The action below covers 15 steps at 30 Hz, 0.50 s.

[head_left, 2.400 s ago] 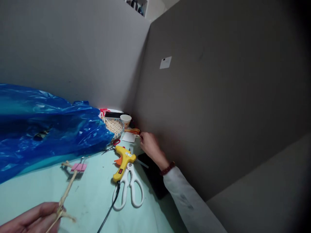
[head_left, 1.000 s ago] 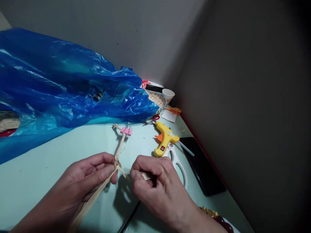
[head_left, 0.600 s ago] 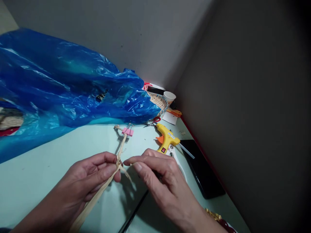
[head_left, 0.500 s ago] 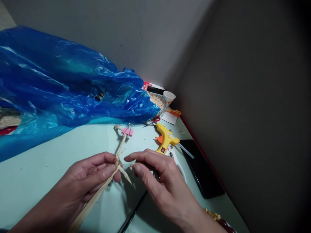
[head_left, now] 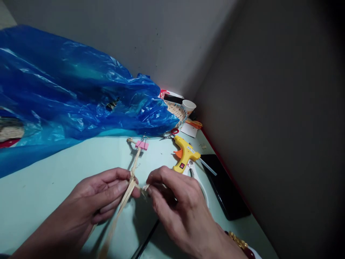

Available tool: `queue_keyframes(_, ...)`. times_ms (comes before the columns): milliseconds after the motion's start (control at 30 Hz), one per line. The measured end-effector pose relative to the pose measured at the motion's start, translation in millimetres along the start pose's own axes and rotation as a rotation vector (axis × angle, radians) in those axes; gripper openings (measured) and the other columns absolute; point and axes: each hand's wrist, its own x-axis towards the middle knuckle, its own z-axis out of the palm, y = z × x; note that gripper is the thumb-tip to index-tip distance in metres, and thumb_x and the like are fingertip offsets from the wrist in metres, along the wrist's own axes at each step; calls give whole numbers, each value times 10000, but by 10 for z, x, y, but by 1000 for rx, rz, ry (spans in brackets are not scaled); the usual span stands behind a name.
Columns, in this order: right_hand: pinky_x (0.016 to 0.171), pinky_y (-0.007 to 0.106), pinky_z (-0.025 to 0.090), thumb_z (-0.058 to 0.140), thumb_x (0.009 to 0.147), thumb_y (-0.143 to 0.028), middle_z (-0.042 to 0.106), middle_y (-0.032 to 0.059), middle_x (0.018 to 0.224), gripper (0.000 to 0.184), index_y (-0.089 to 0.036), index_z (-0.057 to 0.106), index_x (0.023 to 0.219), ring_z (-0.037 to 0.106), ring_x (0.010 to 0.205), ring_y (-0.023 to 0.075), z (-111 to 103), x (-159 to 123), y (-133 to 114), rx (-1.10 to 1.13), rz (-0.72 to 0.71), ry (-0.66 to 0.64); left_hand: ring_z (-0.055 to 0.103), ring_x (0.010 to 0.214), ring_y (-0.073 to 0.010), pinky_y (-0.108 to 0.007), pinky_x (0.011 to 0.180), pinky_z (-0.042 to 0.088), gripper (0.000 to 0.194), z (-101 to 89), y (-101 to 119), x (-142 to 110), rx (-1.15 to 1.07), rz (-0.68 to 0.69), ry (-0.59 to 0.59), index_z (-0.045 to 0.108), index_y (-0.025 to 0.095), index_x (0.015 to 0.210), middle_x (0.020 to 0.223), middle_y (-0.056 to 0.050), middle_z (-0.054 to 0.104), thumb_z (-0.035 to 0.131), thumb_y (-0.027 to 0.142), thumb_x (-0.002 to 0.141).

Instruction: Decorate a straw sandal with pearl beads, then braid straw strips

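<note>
Between thumb and fingers, my left hand (head_left: pixel 107 194) pinches a pale braided cord (head_left: pixel 135 163) of flat fibre strips. The cord's far end is gripped in a pink binder clip (head_left: pixel 142 145) on the table. Loose strips (head_left: pixel 122 208) trail from the pinch toward me. My right hand (head_left: pixel 179 201) is closed at the thumb and forefinger on a short strip end (head_left: pixel 146 187) sticking out to the right of the braid. A yellow glue gun (head_left: pixel 185 154) lies just beyond my right hand, over white-handled scissors (head_left: pixel 201 187) that this hand partly hides.
A large blue plastic bag (head_left: pixel 81 90) covers the back left. Behind the glue gun are red-handled scissors (head_left: pixel 174 131), a woven basket (head_left: pixel 178 111), a paper cup (head_left: pixel 189 105) and a white card (head_left: pixel 189 130). A black tablet-like slab (head_left: pixel 228 190) lies along the right wall.
My right hand came back from the far corner to the braid. Its forefinger and thumb, apart half a second ago, have closed on the strip end. The trailing strips have swung rightward.
</note>
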Motion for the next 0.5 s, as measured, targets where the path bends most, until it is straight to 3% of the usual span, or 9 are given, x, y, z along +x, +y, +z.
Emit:
queue_keyframes(100,590,219,392,557,893,-123,556,-40,688,121,-219,553,819,539,626,104,-26,15,-34,-6,-2,-3,390,424,-13,-91,408,278,435,-12,7,-3,-12,-21,-46,722,220,818,663,19,744,954,441,525)
queue_keyframes(267,660,193,453,543,935,-152,655,-41,737,152,-228,636,841,620,696,100,-93,-49,-97,48,73,-68,653,656,-125,-116,521,447,454,37,28,-38,19,-43,66,730,227,811,678,8,732,958,424,472)
queue_keyframes(400,720,179,488,602,938,-211,724,-48,871,99,-266,684,921,666,825,112,-104,-126,-82,81,150,-114,692,723,-160,-158,570,489,418,63,29,-45,37,-44,128,727,242,843,738,13,754,931,404,516)
queue_keyframes(500,744,183,512,617,882,-123,732,-45,888,201,-264,659,1019,691,803,113,-48,-122,-62,183,149,-208,665,687,-141,-156,565,478,398,47,1,-20,35,-22,81,733,244,884,745,18,748,898,443,581)
